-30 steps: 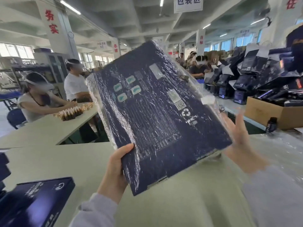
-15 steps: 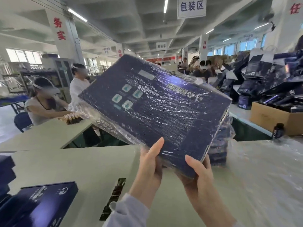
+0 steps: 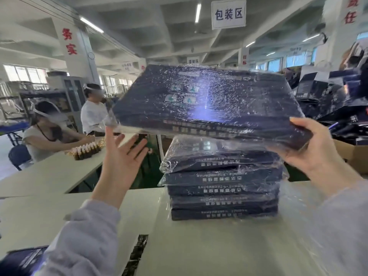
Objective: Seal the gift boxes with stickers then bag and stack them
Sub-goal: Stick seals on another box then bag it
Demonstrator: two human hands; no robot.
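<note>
Busy packing hall, long pale tables, other workers seated out at 10 o'clock. On the near table sits a stack of bagged boxes, and the bagged gift box hangs right above it, stack at 6 o'clock from it, not touching. The right hand grips the box's near corner at 4 o'clock, thumb on top, fingers underneath. The left hand is spread wide at 8 o'clock, holding nothing; can't tell if a fingertip brushes the plastic. The box's long axis runs 9 to 3, same as the stack, so I'd guess it just needs lowering straight down.
</note>
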